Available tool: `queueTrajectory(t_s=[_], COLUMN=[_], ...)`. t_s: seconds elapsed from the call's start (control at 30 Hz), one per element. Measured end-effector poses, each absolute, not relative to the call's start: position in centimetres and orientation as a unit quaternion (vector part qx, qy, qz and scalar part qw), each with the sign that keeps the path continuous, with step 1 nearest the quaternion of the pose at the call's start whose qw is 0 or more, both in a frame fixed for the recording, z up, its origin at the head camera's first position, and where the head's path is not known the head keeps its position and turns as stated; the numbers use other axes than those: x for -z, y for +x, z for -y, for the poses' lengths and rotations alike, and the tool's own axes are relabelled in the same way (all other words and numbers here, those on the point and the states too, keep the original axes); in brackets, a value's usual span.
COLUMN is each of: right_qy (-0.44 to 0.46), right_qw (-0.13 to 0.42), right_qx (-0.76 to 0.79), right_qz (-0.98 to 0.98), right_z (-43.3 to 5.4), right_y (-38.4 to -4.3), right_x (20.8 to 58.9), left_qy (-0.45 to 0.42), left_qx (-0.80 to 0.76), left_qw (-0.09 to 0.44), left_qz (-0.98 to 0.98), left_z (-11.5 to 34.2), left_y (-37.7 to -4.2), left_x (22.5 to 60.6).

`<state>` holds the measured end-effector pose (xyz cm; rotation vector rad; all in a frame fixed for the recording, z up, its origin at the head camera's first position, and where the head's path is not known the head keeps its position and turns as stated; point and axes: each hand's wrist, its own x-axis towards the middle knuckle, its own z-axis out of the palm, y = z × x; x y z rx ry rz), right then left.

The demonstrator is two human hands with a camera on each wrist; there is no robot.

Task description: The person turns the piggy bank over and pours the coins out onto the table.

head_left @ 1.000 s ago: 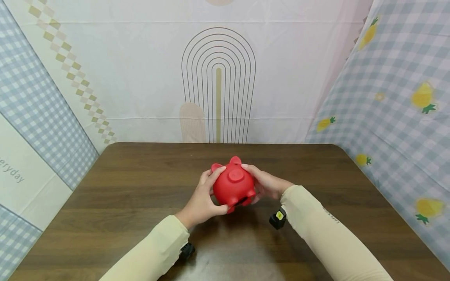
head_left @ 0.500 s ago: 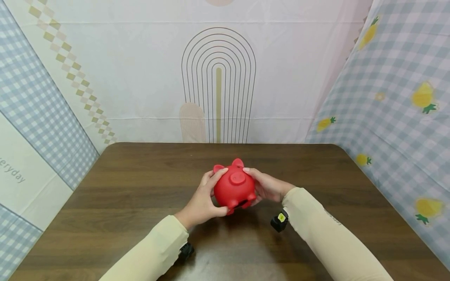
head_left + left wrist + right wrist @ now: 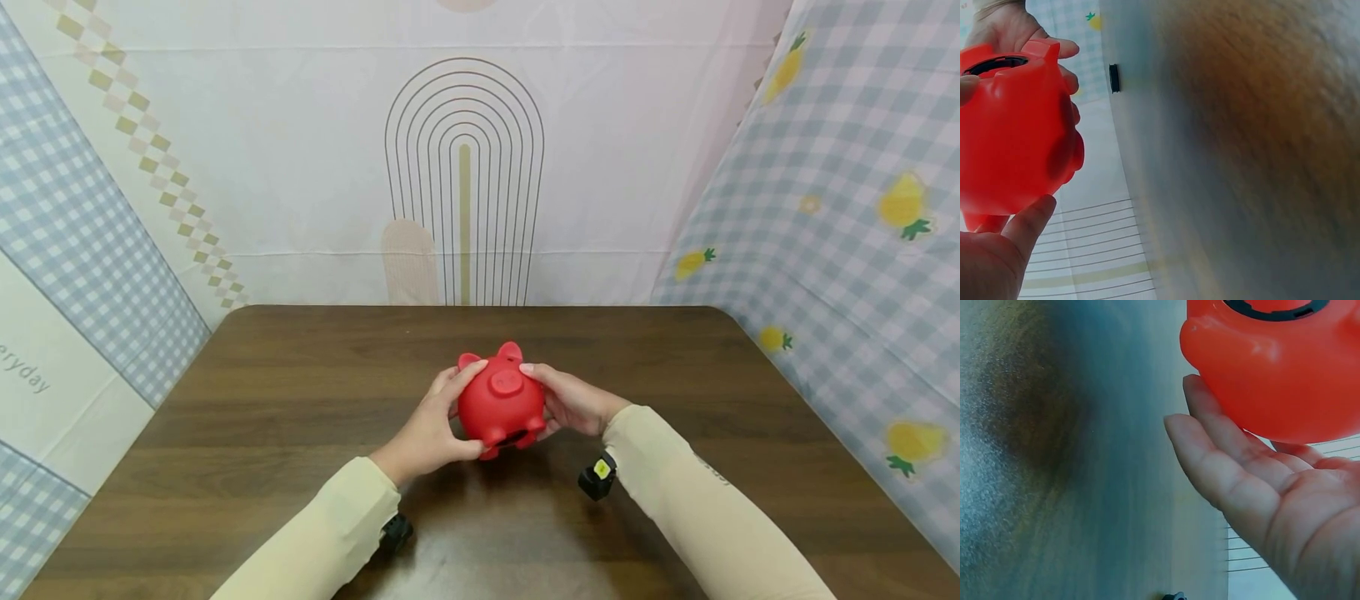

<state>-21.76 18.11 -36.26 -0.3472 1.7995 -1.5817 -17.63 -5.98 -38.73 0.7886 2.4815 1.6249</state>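
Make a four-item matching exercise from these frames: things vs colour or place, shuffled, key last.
1. pig
2. table
3. left hand
4. right hand

A. dark brown in the head view
B. against the pig, image right in the head view
C. bright red
D. against the pig, image left in the head view

1-C, 2-A, 3-D, 4-B

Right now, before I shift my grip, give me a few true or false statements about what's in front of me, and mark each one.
1. The left hand and right hand both hold the red piggy bank. True.
2. The snout is hidden in the head view. False: the snout is in plain sight there.
3. A black ring shows on the piggy bank in the right wrist view. True.
4. The tabletop is plain white. False: the tabletop is dark brown with a wood grain.
5. The right sleeve is cream. True.
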Motion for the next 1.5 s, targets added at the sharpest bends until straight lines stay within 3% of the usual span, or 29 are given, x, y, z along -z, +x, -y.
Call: queueTrajectory(t_s=[0.3,0.8,1.5], right_qy=[-0.119,-0.095,-0.075], right_qw=[0.332,0.284,0.232], right_qx=[0.62,0.652,0.655], right_qz=[-0.701,-0.697,-0.716], right_z=[-17.7,-17.2,-16.6], right_y=[-21.6,-21.5,-21.0], right_x=[36.4,36.3,36.6], left_qy=[0.262,0.243,0.087], left_qx=[-0.532,-0.54,-0.667], left_qw=[0.04,0.0,0.14], left_qz=[-0.804,-0.806,-0.727], left_z=[6.3,7.7,7.0], left_y=[-17.8,-18.3,-19.4], left_x=[38.8,38.7,38.3])
